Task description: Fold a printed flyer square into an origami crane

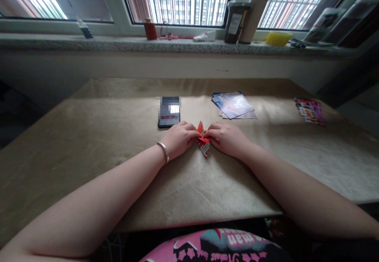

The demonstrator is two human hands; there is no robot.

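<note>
A small piece of folded paper [205,147], orange-red with a white printed lower point, lies on the table between my hands. My left hand [182,137] pinches its left side, with a silver bangle on the wrist. From the right, my right hand [226,137] pinches the opposite side with thumb and forefinger. The upper tip of the paper stands up between the fingers, and part of its middle is hidden by the fingertips. Just beyond my left hand is a phone [169,116] with its screen lit.
A stack of printed sheets [233,104] lies beyond my right hand, and colourful packets [310,111] sit at the far right of the tan table [89,135]. Along the windowsill [112,45] stand a red container [150,30], a dark jar [236,23] and a yellow sponge-like block [278,38].
</note>
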